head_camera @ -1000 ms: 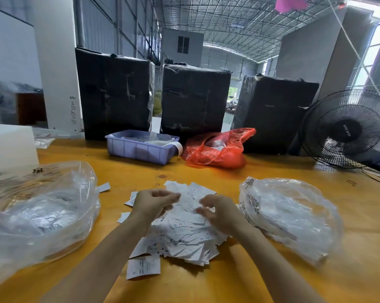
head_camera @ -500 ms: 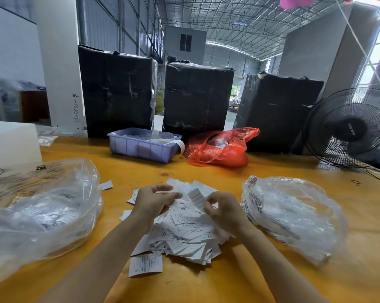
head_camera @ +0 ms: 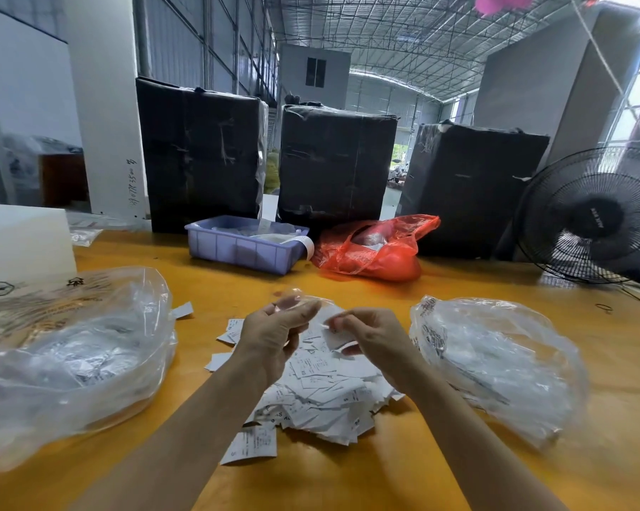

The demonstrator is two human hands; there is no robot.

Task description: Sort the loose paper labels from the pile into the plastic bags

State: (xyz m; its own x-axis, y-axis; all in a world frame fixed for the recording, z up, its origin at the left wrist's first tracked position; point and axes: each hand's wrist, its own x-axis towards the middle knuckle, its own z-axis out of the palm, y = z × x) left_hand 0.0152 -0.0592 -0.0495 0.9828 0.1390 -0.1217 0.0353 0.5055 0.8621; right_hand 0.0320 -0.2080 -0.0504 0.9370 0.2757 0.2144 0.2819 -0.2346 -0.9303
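A pile of white paper labels (head_camera: 322, 392) lies on the yellow table (head_camera: 348, 477) in front of me. My right hand (head_camera: 375, 339) hovers over the pile and pinches one white label (head_camera: 336, 337) between thumb and fingers. My left hand (head_camera: 274, 335) is raised beside it with curled fingers. Its fingertips are blurred, with a faint translucent shape around them, so any hold is unclear. A clear plastic bag (head_camera: 71, 359) with labels inside sits at the left. A second clear plastic bag (head_camera: 495, 363) lies at the right.
A purple bin (head_camera: 237, 248) and a red plastic bag (head_camera: 370, 252) stand behind the pile, in front of three black wrapped boxes (head_camera: 333, 160). A black fan (head_camera: 591, 215) is at the far right and a white box (head_camera: 20, 241) at the far left. Stray labels (head_camera: 252, 442) lie nearby.
Both hands have lifted off the pile. The right hand picked up a label and now holds it higher; the left hand rose with its fingers curled.
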